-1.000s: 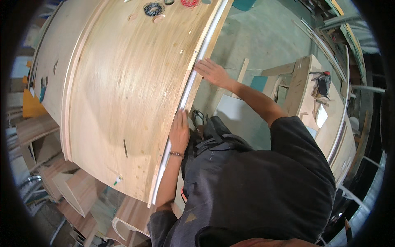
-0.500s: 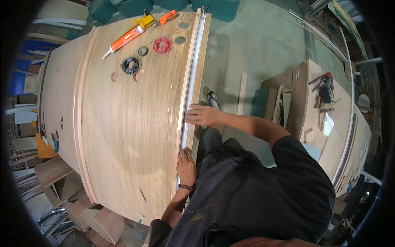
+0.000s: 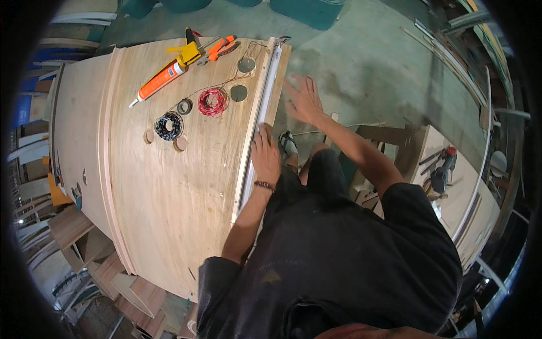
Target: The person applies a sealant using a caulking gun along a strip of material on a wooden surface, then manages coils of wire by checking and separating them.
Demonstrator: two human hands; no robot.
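A long white strip, perhaps an aluminium light channel, runs along the right edge of a pale wooden panel. My left hand, a beaded bracelet at its wrist, lies over this strip with its fingers stretched along it. To the right of the edge, my right hand is off the strip, in the air above the floor. Its fingers are spread, slightly blurred, and hold nothing. Thin wires come out at the strip's far end.
On the panel lie a yellow caulking gun with an orange cartridge, orange-handled pliers, a red wire coil, a black wire coil and a tape roll. A power tool rests on a wooden box at right. Green bins stand beyond.
My right hand has lifted off the strip and moved away to the far right. My left hand has slid farther along the strip. The view has shifted a little.
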